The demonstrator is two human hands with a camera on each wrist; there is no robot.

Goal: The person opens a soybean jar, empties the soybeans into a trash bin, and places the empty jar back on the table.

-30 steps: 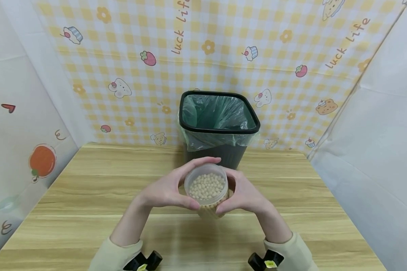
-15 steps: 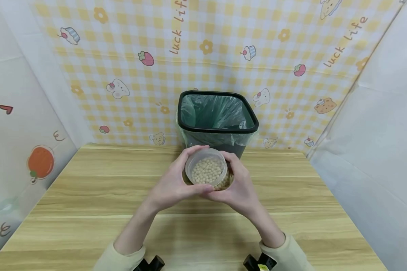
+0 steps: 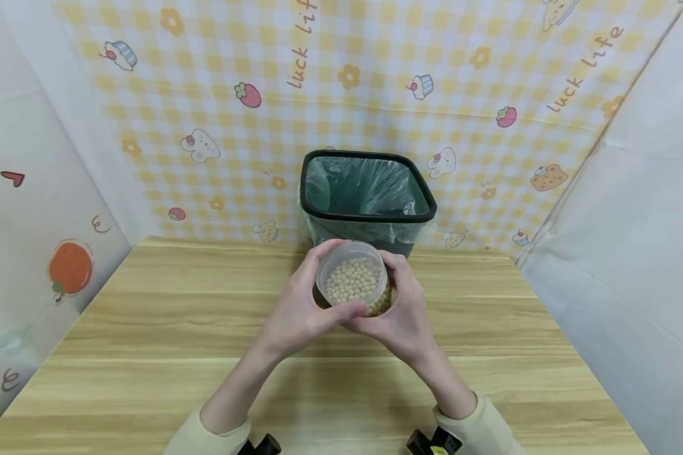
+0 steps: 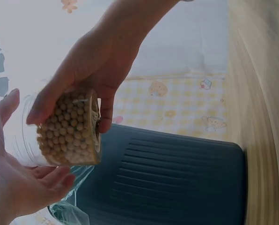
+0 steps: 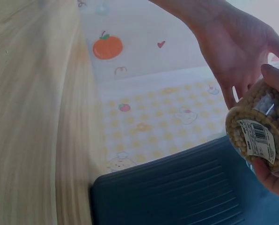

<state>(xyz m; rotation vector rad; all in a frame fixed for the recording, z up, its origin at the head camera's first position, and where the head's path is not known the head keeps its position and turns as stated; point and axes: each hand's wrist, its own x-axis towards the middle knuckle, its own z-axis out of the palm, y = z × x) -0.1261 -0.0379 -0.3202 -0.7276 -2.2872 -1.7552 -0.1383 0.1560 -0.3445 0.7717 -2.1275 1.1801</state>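
A clear plastic jar [image 3: 351, 278] packed with small beige balls is held up in both hands, in front of the bin. My left hand [image 3: 296, 316] curls round its translucent top part, thumb in front and fingers on the far side. Lower down, my right hand [image 3: 404, 316] grips the body, its thumb tip just under the left one in the head view. The jar's body [image 4: 67, 129] lies sideways in the left wrist view, with the right fingers reaching to its base. A white barcode label [image 5: 257, 140] shows on the base in the right wrist view.
Behind the jar, a dark bin [image 3: 370, 218] with a black rim and green liner stands on the wooden table [image 3: 176, 303]. A yellow checked cloth [image 3: 216, 114] hangs at the back, with white sheets [image 3: 632, 208] at both sides.
Both hands have carried the jar away from the body, closer to the bin in view, then slightly right. The thumbs, apart at first, have come together at the jar's front.
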